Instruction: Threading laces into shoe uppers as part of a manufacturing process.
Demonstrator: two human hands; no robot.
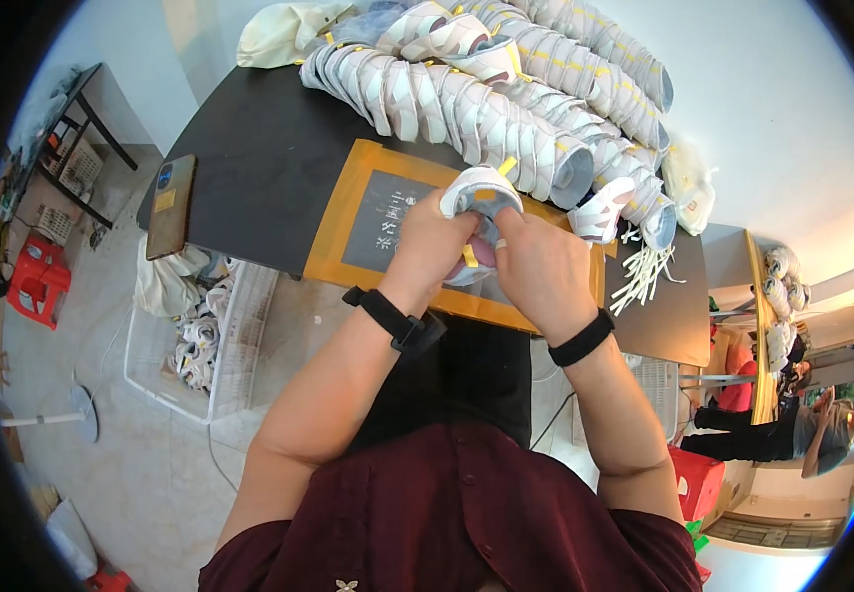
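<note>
Between my two hands is a white and grey shoe upper [484, 182] with yellow tabs, held up over a dark board [363, 222] edged in orange-yellow tape. My left hand [435, 245] grips its left side, fingers wrapped round it. My right hand [542, 264] is closed on the right side, the thumb pressed at the opening. The fingertips of both hands are partly hidden by the upper. Just beyond, a long row of nested shoe uppers [437, 107] lies across the table. One single upper [601, 209] rests to the right of my right hand.
A bunch of white laces [644, 278] hangs near the right edge of the black table [239, 148]. On the left edge lies a phone [171, 207]. A white basket [241, 345] of uppers stands on the floor at left. Another person [826, 429] is far right.
</note>
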